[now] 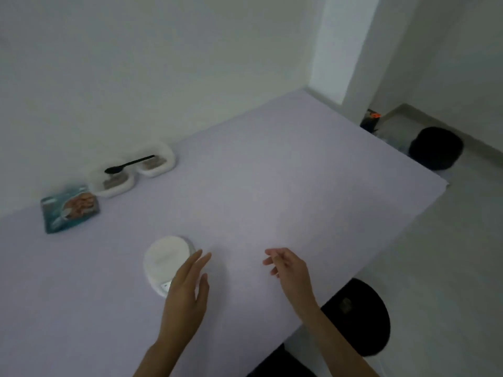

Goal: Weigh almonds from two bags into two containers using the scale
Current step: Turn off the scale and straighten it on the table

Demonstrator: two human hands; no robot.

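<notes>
Nothing is held by either grip. The left grip (187, 292) is stretched out flat, its fingers (196, 263) straight and slightly spread, and is seen over the near right edge of the scale (166, 258); whether the scale is touched cannot be told. The right grip (288, 270) is held over the counter (285, 172), apart from the scale, with its fingers loosely curled.

The white, round scale is set on the lavender counter close to the person, and a small display panel (164, 286) is seen at its near edge, too blurred to be read. One teal bag (69, 210) is propped at the far left of the counter, near the wall. Just beside it, along the wall, a white container (115, 185) and a second white container (159, 164) are placed side by side. Brownish contents are seen in both, though they are too blurred to be named. A black spoon (130, 163) is laid across the two containers, its bowl end over the one nearer the bag.

Off the right edge of the counter, a black stool (356, 319) is seen on the floor beside the right forearm. A second dark round stool (435, 148) is seen farther back.
</notes>
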